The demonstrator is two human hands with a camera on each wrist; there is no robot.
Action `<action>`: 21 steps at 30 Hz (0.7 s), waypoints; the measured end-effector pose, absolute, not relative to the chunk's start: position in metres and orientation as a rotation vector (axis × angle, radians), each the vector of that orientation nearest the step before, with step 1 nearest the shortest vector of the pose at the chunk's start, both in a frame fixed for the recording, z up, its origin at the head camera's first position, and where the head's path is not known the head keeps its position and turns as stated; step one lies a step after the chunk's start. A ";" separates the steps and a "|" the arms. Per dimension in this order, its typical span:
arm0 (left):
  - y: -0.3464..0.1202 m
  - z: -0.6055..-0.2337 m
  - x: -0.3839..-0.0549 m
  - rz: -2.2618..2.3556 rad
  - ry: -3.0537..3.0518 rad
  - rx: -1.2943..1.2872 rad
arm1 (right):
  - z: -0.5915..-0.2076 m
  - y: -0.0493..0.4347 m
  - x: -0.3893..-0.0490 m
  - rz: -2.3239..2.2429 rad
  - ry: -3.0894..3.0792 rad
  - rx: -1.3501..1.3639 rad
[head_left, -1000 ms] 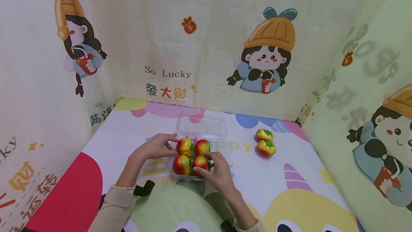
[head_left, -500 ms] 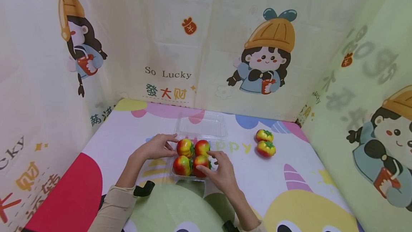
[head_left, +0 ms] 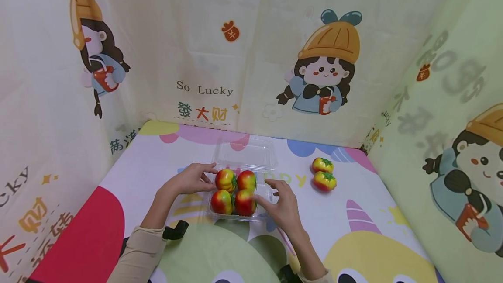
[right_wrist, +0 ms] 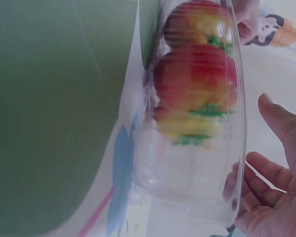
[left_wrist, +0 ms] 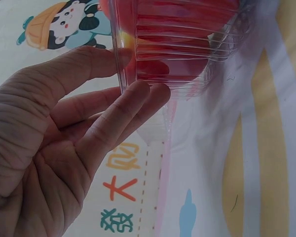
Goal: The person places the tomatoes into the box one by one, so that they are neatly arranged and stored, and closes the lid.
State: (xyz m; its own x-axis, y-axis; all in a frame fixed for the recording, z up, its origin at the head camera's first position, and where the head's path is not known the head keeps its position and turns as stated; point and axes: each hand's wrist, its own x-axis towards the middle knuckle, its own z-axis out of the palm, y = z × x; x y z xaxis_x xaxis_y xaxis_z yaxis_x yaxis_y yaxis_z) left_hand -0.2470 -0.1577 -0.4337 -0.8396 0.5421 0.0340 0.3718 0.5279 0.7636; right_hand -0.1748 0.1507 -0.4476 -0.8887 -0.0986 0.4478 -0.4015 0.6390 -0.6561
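A clear plastic clamshell box (head_left: pixel 237 218) lies on the table, holding several shiny red-and-yellow fruits with green leafy caps. My left hand (head_left: pixel 192 180) pinches the box's left rim, thumb above and fingers against the ribbed side (left_wrist: pixel 172 47), as the left wrist view shows. At the right side of the box hovers my right hand (head_left: pixel 286 208), fingers spread and holding nothing. Its thumb tip comes close to the front right fruit (head_left: pixel 245 203). In the right wrist view, fruits (right_wrist: pixel 195 79) fill one part of the box beside a bare stretch of clear plastic.
The box's clear lid (head_left: pixel 244 153) lies folded back behind it. Two more such fruits, one at the back (head_left: pixel 322 164) and one nearer (head_left: pixel 324 181), sit on the table at the right. Printed cloth walls (head_left: pixel 251 56) enclose the table at the back and sides.
My right hand has let go of the front right fruit and drawn back to the right, its fingers spreading. The left hand and the box stay in place.
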 end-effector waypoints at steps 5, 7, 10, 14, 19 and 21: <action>-0.157 -0.434 -0.248 1.200 2.561 0.771 | -0.446 0.158 -0.178 1.096 -2.469 0.363; -0.157 -0.433 -0.247 1.201 2.560 0.761 | -0.446 0.161 -0.179 1.101 -2.467 0.343; -0.157 -0.433 -0.247 1.201 2.560 0.759 | -0.445 0.166 -0.181 1.126 -2.473 0.315; -0.157 -0.433 -0.247 1.200 2.560 0.770 | -0.443 0.173 -0.182 1.147 -2.496 0.273; -0.158 -0.434 -0.248 1.202 2.559 0.778 | -0.444 0.181 -0.185 1.117 -2.497 0.246; -0.158 -0.434 -0.248 1.206 2.560 0.784 | -0.445 0.184 -0.186 1.105 -2.491 0.242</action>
State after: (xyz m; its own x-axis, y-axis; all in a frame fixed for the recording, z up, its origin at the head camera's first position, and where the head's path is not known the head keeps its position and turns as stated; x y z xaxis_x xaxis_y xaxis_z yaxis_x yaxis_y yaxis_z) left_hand -0.2479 -0.1581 -0.4343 -0.8381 0.5441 0.0395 0.3771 0.5254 0.7628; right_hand -0.1858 0.1843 -0.4448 -0.9039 0.0050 0.4277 -0.3136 0.6722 -0.6707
